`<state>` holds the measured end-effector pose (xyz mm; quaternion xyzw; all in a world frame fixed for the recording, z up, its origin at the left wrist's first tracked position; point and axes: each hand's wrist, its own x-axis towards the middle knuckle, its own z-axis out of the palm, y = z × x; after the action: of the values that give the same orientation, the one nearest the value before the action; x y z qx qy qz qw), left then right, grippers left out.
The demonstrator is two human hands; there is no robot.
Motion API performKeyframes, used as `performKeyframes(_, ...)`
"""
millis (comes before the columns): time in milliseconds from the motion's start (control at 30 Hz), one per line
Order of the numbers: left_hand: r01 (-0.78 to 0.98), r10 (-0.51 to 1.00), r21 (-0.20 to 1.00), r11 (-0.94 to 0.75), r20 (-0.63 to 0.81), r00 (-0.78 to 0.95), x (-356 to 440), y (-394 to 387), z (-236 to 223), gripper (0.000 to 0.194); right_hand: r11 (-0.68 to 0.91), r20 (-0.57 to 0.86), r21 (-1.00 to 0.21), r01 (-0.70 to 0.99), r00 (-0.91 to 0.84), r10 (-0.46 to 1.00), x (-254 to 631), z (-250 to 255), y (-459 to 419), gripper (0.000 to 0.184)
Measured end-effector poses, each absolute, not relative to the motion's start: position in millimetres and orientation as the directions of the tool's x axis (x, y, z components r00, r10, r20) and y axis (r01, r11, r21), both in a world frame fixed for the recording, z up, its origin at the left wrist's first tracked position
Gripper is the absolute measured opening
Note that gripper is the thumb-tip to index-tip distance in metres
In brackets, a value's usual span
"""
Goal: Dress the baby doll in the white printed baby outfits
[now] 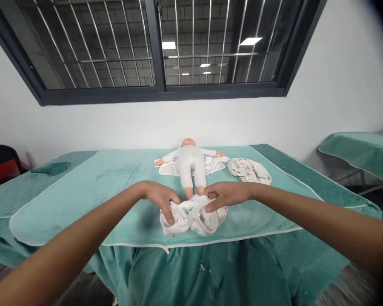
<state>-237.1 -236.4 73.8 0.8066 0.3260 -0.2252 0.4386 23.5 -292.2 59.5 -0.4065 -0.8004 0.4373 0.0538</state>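
Note:
My left hand (163, 199) grips the left side of a bunched pair of white baby pants (182, 221) with a small coloured print. On the right side, my right hand (225, 196) pinches the same cloth, thumb in front and fingers partly hidden behind. The gathered pants form two rounded lobes just in front of the feet of a baby doll (191, 163). The doll lies on its back with arms spread, its body and limbs white, its head, hands and feet skin-toned. Under its arms and back is a spread white printed garment (215, 165).
A crumpled white cloth (249, 171) lies right of the doll. The green mat (83, 191) with pale edging covers the table up to the wall. A barred window (162, 91) is above. A red and black chair (1, 165) stands left; another green-covered table (364, 151) stands right.

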Motion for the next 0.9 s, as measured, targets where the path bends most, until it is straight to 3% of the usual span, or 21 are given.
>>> performKeyframes(133,0.729,0.336,0.250,-0.637,-0.761,0.555,-208.1,-251.1,115.6,0.036,0.512,-0.468,-0.352,0.783,-0.621,0.628,7.9,94.9,-292.0,0.054)
performKeyframes(267,0.704,0.383,0.117,-0.700,-0.771,0.509,-182.6,-269.4,149.6,0.032,0.613,-0.506,-0.204,0.763,-0.619,0.601,-9.1,131.4,-292.5,0.048)
performKeyframes(333,0.701,0.319,0.152,-0.697,-0.809,0.493,-178.8,-272.8,161.9,0.027,0.634,-0.471,-0.242,0.735,-0.660,0.585,-14.0,149.1,-292.3,0.040)
performKeyframes(400,0.707,0.254,0.236,-0.667,-0.820,0.514,-180.0,-272.0,171.1,0.025,0.603,-0.407,-0.362,0.711,-0.703,0.583,-16.5,164.4,-291.5,0.035)
performKeyframes(500,0.723,0.210,0.378,-0.579,-0.787,0.580,-186.7,-267.1,181.9,0.029,0.514,-0.339,-0.518,0.683,-0.716,0.610,-16.4,182.2,-290.1,0.039)
performKeyframes(633,0.754,0.176,0.519,-0.403,-0.765,0.620,-196.9,-257.9,197.3,0.038,0.444,-0.339,-0.577,0.685,-0.696,0.633,-9.2,201.6,-290.0,0.042)
performKeyframes(733,0.774,0.282,0.507,-0.380,-0.733,0.619,-204.3,-246.5,211.6,0.038,0.412,-0.377,-0.558,0.720,-0.663,0.647,0.3,215.1,-291.2,0.040)
performKeyframes(900,0.871,0.474,0.333,-0.360,-0.740,0.478,-216.4,-227.1,238.3,0.036,0.358,-0.332,-0.598,0.717,-0.628,0.703,18.8,234.7,-291.6,0.033)
